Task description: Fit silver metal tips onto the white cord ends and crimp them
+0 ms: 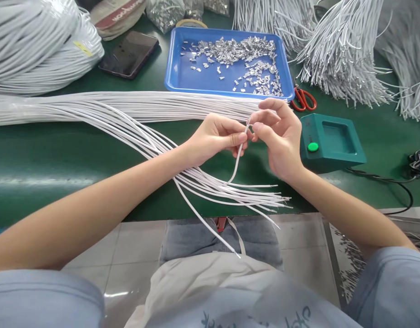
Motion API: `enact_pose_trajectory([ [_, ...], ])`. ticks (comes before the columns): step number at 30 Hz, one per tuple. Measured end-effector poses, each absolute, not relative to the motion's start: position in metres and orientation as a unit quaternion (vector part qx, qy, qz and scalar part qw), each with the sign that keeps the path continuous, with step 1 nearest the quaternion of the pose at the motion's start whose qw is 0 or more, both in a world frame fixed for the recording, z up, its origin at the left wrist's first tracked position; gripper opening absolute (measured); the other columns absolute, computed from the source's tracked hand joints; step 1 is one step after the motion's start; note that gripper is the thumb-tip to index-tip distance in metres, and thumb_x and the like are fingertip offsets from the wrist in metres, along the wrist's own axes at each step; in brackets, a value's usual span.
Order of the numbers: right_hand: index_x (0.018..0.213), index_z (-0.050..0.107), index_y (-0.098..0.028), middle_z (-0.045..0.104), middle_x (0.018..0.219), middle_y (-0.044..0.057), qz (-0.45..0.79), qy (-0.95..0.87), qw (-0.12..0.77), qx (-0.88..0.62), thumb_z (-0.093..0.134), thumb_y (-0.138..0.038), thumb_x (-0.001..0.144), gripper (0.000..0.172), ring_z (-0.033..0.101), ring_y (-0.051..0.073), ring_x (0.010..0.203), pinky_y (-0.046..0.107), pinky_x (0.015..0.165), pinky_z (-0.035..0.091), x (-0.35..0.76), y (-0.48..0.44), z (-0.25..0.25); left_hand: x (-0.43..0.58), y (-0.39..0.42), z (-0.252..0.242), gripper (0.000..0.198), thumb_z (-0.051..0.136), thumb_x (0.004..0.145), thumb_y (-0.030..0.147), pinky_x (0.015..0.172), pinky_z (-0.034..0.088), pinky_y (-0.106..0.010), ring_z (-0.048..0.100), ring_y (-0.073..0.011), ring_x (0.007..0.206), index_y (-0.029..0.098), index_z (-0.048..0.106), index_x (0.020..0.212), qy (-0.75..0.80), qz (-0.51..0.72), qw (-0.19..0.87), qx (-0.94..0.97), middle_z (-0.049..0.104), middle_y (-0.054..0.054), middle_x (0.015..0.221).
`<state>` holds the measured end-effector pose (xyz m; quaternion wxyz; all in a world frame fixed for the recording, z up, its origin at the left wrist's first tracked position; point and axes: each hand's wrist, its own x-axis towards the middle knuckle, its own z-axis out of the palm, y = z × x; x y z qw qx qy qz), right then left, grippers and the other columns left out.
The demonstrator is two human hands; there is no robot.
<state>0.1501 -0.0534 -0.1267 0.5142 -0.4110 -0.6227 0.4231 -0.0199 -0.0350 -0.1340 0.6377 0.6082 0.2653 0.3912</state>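
My left hand (222,138) pinches a white cable (238,159) close to its end, thumb on top. Beside it, my right hand (280,134) has its thumb and index finger closed at the cable's tip, where a thin strand shows; the tip itself is partly hidden by the fingers. The cable curves down into a fanned group of white cables (217,189) lying under my left forearm, their stripped ends towards the table's front edge. Behind both hands runs a straight bundle of white cables (135,105). A blue tray (203,82) of small metal terminals (244,49) stands just beyond.
Right of my right hand sits a green device (333,141) with a bright green button, its black cord (381,175) trailing right. Red-handled scissors (304,100) lie by the tray. A phone (130,54), coiled cable (42,45) and cut cable bundles (343,54) line the back.
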Motion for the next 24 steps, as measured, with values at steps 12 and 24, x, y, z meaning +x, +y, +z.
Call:
enact_pose_trajectory([
  [12, 0.096, 0.054, -0.029, 0.055, 0.076, -0.004, 0.418, -0.653, 0.523, -0.353, 0.071, -0.041, 0.083, 0.025, 0.058, 0.011, 0.063, 0.028, 0.055, 0.053, 0.154, -0.046, -0.138, -0.017, -0.036, -0.133, 0.039, 0.081, 0.072, 0.049, 0.047, 0.047, -0.018, 0.062, -0.0093, 0.055, 0.012, 0.075, 0.077, 0.258, 0.396, 0.631, 0.616, 0.071, -0.005, 0.069],
  [24, 0.114, 0.055, -0.029, 0.064, 0.095, 0.004, 0.311, -0.703, 0.528, -0.36, 0.05, -0.048, 0.096, 0.027, 0.065, 0.018, 0.093, 0.03, 0.064, 0.056, 0.154, -0.051, -0.136, -0.015, -0.038, -0.131, 0.04, 0.089, 0.06, 0.048, 0.048, 0.047, -0.021, 0.058, -0.0088, 0.05, 0.014, 0.068, 0.061, 0.3, 0.449, 0.577, 0.612, 0.062, 0.0, 0.054],
])
